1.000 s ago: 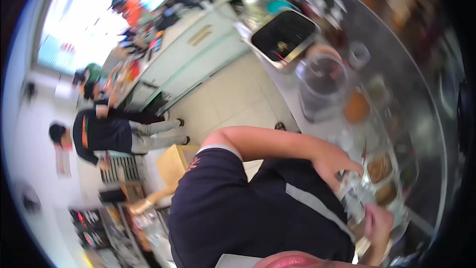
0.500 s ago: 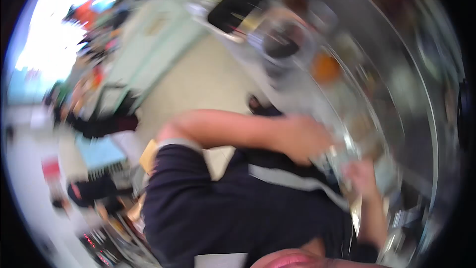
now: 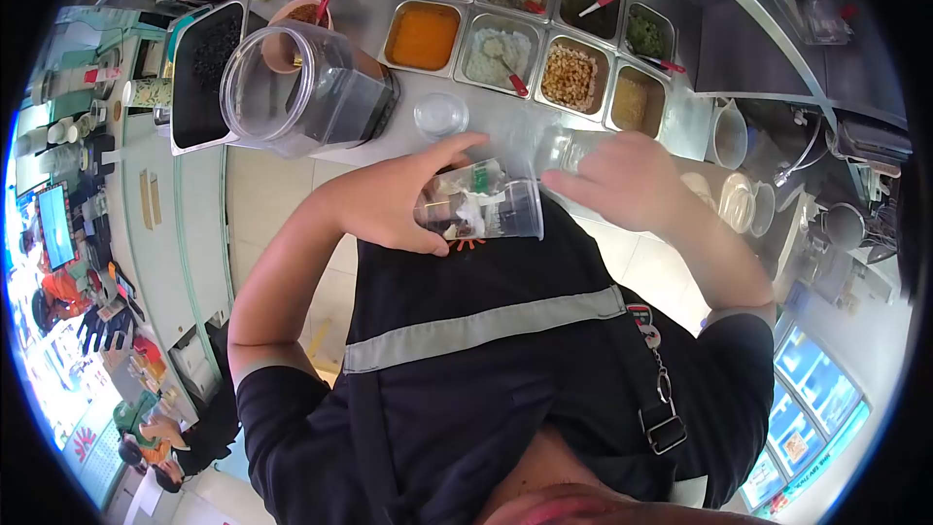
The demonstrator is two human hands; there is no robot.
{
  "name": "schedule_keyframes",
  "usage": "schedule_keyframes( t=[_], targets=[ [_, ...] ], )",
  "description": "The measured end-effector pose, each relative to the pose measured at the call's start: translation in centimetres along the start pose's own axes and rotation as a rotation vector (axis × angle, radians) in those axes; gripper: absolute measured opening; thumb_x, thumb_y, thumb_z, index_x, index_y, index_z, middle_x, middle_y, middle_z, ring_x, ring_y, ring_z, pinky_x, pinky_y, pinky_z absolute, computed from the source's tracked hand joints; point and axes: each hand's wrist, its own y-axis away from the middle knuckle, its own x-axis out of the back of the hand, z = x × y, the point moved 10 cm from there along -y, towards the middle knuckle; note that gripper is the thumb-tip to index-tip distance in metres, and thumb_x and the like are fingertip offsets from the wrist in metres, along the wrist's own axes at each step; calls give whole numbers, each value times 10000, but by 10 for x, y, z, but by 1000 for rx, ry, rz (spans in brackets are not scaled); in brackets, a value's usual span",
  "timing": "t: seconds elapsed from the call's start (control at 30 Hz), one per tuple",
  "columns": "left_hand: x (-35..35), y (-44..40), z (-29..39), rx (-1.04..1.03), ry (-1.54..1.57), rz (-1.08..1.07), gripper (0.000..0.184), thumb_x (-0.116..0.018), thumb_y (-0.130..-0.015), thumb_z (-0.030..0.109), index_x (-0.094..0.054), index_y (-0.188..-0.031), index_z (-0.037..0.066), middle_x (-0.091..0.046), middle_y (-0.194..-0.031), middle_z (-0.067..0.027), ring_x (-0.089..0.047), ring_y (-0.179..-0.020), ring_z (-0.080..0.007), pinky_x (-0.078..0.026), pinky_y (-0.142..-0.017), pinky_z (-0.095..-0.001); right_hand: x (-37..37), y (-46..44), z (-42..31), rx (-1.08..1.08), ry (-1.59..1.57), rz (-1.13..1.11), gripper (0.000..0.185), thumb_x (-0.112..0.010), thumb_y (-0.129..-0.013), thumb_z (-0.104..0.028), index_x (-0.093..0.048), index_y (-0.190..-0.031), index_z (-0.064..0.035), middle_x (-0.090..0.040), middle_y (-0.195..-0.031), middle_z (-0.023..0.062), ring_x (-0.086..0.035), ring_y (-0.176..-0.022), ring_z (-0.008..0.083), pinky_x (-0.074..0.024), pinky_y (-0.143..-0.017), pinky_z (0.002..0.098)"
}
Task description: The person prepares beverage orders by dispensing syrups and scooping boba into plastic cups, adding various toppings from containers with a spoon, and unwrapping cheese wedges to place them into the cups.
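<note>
My left hand [image 3: 394, 196] is curled around a clear plastic cup [image 3: 510, 206], thumb on the near side. The cup lies tilted in front of my apron, its mouth to the right. It bears green and white print, and dark and white patches show through its wall. Right of the cup's mouth, my right hand [image 3: 627, 180] is closed and slightly blurred. A clear plastic piece [image 3: 564, 149] shows at its fingers; whether the hand grips it I cannot tell. A round clear container [image 3: 440, 117] stands on the counter just beyond my left hand.
Several metal pans of toppings, including an orange one [image 3: 424, 36] and a chopped-nut-like one [image 3: 573, 76], line the counter. A large clear jar [image 3: 301, 87] stands left, beside a black-filled tray [image 3: 209, 78]. Clear cups [image 3: 739, 204] lie right. Other people [image 3: 160, 437] are at far left.
My view has swung from the counter's left side to face the pans, and the blur has mostly cleared. The tilted cup in my left hand now shows plainly.
</note>
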Motion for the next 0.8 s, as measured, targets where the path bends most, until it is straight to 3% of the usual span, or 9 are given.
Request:
schedule_keyframes(
  t=[0.1,0.17,0.3,0.4,0.47,0.5,0.6,0.7,0.8],
  targets=[
    [-7,-7,-6,-72,-113,-102,1047,-828,-675,50,-267,-1559,43,-502,-1432,-161,-539,-1239,-246,-467,-1011,-380,-6,4,-11,66,-11,13,409,-681,-704,-135,-701,-1111,-160,-412,-645,-12,-507,-588,167,-396,-496,317],
    [-11,-11,-21,-30,318,-150,1115,-891,-658,106,-230,-1541,-53,-432,-1490,-146,-461,-1325,-213,-426,-1070,-372,-1,5,-13,84,-59,24,418,-674,-694,-142,-699,-1112,-155,-416,-652,-21,-501,-590,158,-393,-499,313],
    [-8,-16,-38,69,491,-225,1107,-909,-653,132,-254,-1523,-72,-440,-1483,-131,-455,-1335,-215,-415,-1084,-373,12,2,-12,74,13,-24,429,-659,-710,-146,-687,-1138,-154,-456,-695,-24,-519,-632,159,-414,-537,317],
    [-21,-19,-25,72,458,-336,1067,-892,-658,141,-286,-1515,-53,-474,-1459,-137,-483,-1308,-191,-426,-1066,-365,-1,-8,-21,118,10,21,390,-665,-726,-147,-700,-1114,-155,-473,-692,-21,-534,-624,171,-434,-552,329],
    [-16,-14,3,93,-136,-272,1039,-855,-663,139,-292,-1524,-8,-525,-1404,-173,-548,-1264,-229,-447,-1039,-362,-21,-10,-22,98,-144,-31,295,-672,-765,-116,-731,-1052,-155,-515,-655,-13,-570,-608,193,-470,-581,341],
    [-23,-10,6,95,-135,-279,1039,-855,-663,139,-292,-1524,-8,-525,-1404,-173,-548,-1264,-229,-447,-1039,-362,-24,-8,-21,91,-147,-31,295,-672,-765,-116,-731,-1052,-155,-515,-655,-13,-570,-608,193,-470,-581,341],
    [-14,1,33,41,-553,30,926,-775,-691,111,-354,-1516,92,-566,-1302,-191,-596,-1150,-356,-496,-953,-383,-39,-4,-9,-7,-533,-36,212,-674,-846,-87,-736,-1045,-128,-546,-643,-5,-581,-615,144,-473,-599,315],
    [-24,10,53,112,-659,75,907,-771,-700,103,-370,-1513,126,-576,-1231,-163,-611,-1104,-335,-502,-919,-393,-92,17,7,-358,-1293,-166,147,-650,-943,-109,-741,-1058,-102,-599,-654,18,-578,-612,108,-433,-550,308],
    [-29,14,58,18,-971,173,947,-784,-697,120,-342,-1533,169,-559,-1207,-149,-612,-1081,-345,-502,-909,-410,-143,53,-13,-618,-2327,-332,240,-659,-978,-224,-723,-1189,-128,-720,-899,100,-652,-724,167,-472,-611,322]
  ],
)
